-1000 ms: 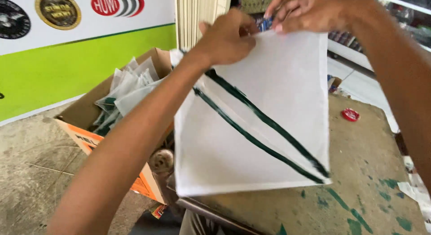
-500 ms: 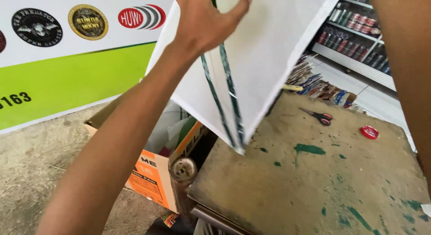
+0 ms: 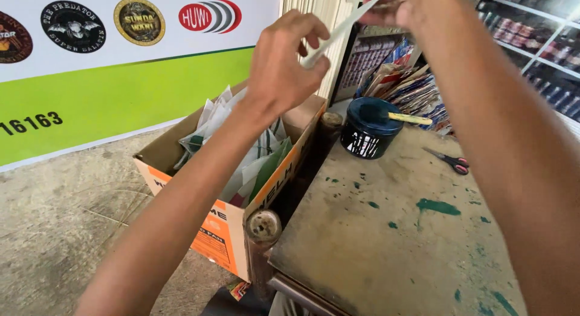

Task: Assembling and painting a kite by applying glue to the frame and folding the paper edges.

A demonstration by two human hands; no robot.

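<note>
Setting: small shop or print workshop. Green paint is staining the worn metal counter; stocked dark display shelves are standing behind; a green-and-white logo banner is hanging alongside.

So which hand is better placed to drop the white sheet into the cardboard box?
Probably the left hand: it pinches the thin white sheet directly above the open cardboard box of similar sheets. The right hand holds the sheet's far end, over the paint-stained table.
</note>
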